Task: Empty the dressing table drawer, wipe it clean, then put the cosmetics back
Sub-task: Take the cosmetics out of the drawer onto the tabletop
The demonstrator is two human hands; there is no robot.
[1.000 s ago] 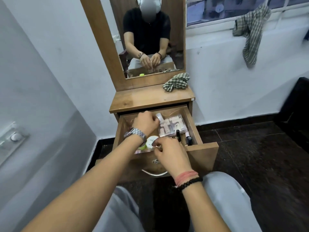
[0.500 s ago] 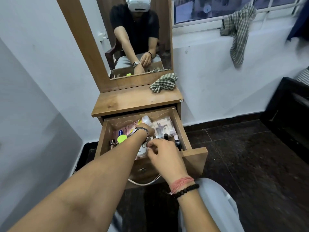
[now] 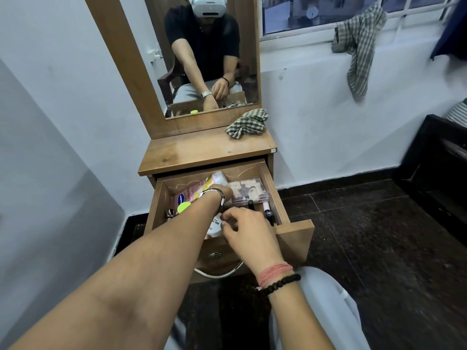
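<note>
1. drawer point(image 3: 294, 232) pulled out, cosmetics inside.
2. left hand point(image 3: 222, 192) reaches deep into drawer, fingers hidden; cannot tell its grip.
3. right hand point(image 3: 249, 229) near drawer front, fingers curled, pinching at white jar point(image 3: 214, 227) just left of it.
4. pink tube point(image 3: 194, 192) left of left hand; clear box point(image 3: 249, 192) to its right.
5. checked cloth point(image 3: 246, 125) on tabletop beyond both hands.

White walls point(image 3: 63, 72) all round, dark tiled floor point(image 3: 366, 248). A barred window point(image 3: 328, 13) far right, checked towel point(image 3: 358, 46) draped over its sill; dark furniture point(image 3: 439, 157) at right.
</note>
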